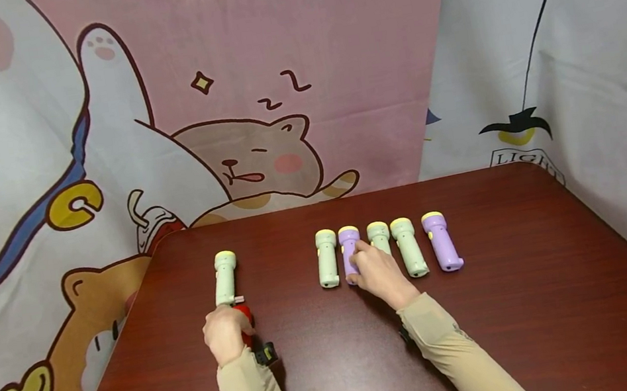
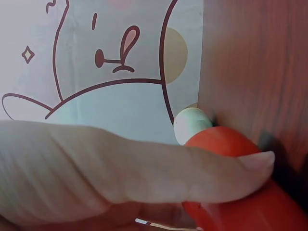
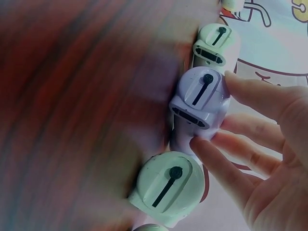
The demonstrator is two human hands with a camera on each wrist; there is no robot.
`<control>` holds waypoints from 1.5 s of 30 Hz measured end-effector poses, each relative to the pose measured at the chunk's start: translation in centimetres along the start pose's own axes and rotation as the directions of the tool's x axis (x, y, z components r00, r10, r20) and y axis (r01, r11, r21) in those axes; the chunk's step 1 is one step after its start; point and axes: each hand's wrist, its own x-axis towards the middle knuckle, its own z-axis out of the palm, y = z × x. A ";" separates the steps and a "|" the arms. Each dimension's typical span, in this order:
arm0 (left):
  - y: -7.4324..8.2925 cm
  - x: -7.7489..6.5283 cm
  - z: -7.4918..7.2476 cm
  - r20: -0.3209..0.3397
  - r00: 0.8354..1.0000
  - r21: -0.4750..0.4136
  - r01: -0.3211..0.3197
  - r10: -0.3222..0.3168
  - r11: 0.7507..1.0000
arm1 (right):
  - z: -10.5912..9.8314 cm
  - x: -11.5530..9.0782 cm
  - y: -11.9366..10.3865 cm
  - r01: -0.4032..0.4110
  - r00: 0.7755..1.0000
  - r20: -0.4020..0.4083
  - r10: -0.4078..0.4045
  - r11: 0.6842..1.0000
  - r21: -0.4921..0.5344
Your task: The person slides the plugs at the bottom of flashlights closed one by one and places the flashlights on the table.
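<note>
My left hand point(image 1: 224, 331) grips a smooth red rounded object point(image 2: 240, 211), its thumb laid across the top; the hand hides most of it. Just beyond stands a pale green flashlight point(image 1: 226, 279) with a yellow rim, lying on the table, a small light piece sticking out at its near end. My right hand point(image 1: 381, 273) pinches a purple flashlight point(image 3: 199, 103) lying in the row, with fingers on either side of its body. To its left lies a pale green flashlight point(image 1: 327, 260); to its right is another green flashlight point(image 3: 168, 187), partly covered by the hand.
Farther right in the row lie one more green flashlight point(image 1: 409, 249) and a purple flashlight point(image 1: 442, 243). All rest on a dark reddish-brown table point(image 1: 336, 359). A cartoon-printed cloth point(image 1: 369, 81) hangs behind the table's far edge.
</note>
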 end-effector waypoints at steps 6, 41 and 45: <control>0.4 -0.1 -0.1 -0.008 1.000 0.007 -0.010 0.010 1.000 | 0.0 0.0 0.0 0.001 1.000 -0.003 -0.001 1.000 0.007; 3.4 1.5 1.7 -0.115 0.951 -0.265 -0.309 0.288 0.914 | -0.1 0.0 -0.1 -0.006 1.000 0.011 0.006 1.000 0.001; 3.7 1.5 2.1 -0.144 0.944 -0.305 -0.328 0.297 0.894 | -0.1 -0.1 -0.1 -0.008 1.000 0.007 0.008 1.000 -0.004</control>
